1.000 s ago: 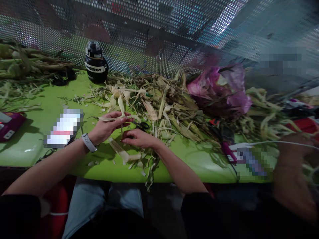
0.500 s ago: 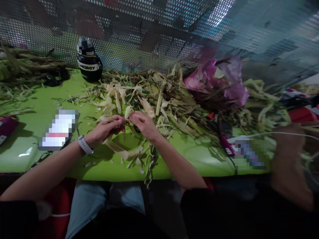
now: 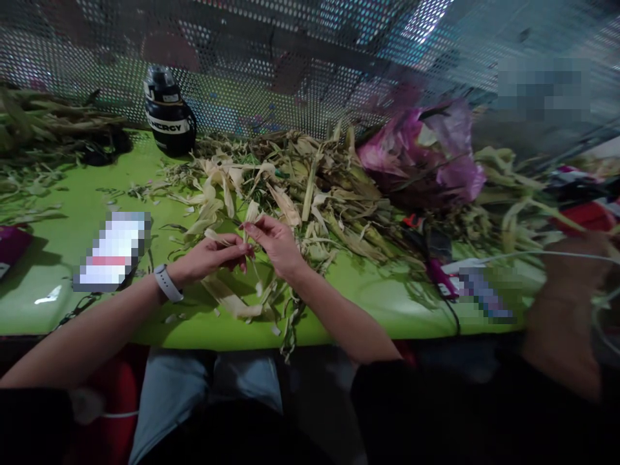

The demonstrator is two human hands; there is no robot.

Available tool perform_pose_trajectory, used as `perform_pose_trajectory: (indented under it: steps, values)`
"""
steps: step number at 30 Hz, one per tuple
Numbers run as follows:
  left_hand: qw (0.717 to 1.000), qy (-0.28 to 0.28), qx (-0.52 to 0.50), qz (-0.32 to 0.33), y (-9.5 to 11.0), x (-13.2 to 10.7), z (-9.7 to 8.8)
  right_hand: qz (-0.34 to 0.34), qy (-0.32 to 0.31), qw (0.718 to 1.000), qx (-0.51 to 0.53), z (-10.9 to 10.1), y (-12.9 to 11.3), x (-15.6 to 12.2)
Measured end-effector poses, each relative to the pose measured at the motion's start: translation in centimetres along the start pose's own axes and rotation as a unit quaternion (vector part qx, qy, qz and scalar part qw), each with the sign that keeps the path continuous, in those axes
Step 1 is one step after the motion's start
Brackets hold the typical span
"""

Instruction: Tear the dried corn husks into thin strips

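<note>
My left hand (image 3: pixel 217 255) is closed in a pinch on a pale corn husk (image 3: pixel 252 212), low over the green table (image 3: pixel 159 320). Its wrist wears a white-banded watch. Fingers of my right hand (image 3: pixel 277 244) pinch the same husk just above, so both hands nearly touch. The fingers partly cover the husk. Below them, a small pale scrap (image 3: pixel 259 288) shows by a thin strand; whether it hangs or falls I cannot tell. A curled husk strip (image 3: pixel 232 302) lies nearer me, and a heap of dry husks (image 3: pixel 334 194) spreads behind my hands.
A black bottle (image 3: pixel 169 123) stands at the back left, before a perforated metal screen (image 3: pixel 232 71). A phone (image 3: pixel 113 248) lies left. On the right are a pink plastic bag (image 3: pixel 419 155), a purple-handled tool (image 3: pixel 442 279), a white cable (image 3: pixel 513 256) and another person's arm (image 3: pixel 566 310).
My hands have drawn closer, the right fingertips now above the left ones. A small pale scrap has appeared beneath them. The other person's arm at right has shifted slightly.
</note>
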State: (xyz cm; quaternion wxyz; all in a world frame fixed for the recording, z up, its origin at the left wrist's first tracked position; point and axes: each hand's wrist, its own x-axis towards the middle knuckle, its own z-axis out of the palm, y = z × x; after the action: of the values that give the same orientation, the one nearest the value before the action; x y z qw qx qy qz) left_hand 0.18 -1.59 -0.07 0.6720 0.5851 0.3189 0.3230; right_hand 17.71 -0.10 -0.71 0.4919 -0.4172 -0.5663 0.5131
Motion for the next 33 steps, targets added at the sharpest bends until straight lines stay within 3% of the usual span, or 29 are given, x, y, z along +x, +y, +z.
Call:
perform_pose_trajectory:
  steps: [5, 7, 9, 13, 23, 29, 33]
  values:
    - [0.992, 0.080, -0.096, 0.010, -0.5, 0.3, -0.8, -0.069, 0.036, 0.988, -0.133, -1.2, -1.0, -0.1]
    - [0.991, 0.092, -0.092, 0.011, -0.3, 0.4, -0.8, -0.088, -0.001, 0.978, -0.191, -1.5, -1.5, -0.1]
    - [0.991, 0.097, -0.087, 0.020, 0.0, 0.3, -0.8, -0.075, -0.078, 0.969, -0.222, -1.6, -2.0, -0.2]
    - [0.990, 0.109, -0.084, 0.029, 0.4, 0.2, -0.7, -0.042, -0.194, 0.958, -0.206, -1.7, -2.3, -0.1]
    - [0.988, 0.143, -0.046, 0.043, 0.1, 0.4, -1.4, -0.082, -0.238, 0.934, -0.254, -3.3, -1.8, 0.9]
    - [0.989, 0.133, -0.004, 0.061, 0.3, 0.3, -1.7, -0.067, -0.252, 0.924, -0.278, -4.2, -2.1, 1.2]
    - [0.995, 0.080, 0.054, 0.039, 0.9, 0.2, -1.4, -0.138, -0.116, 0.951, -0.251, -4.7, -2.9, 1.1]
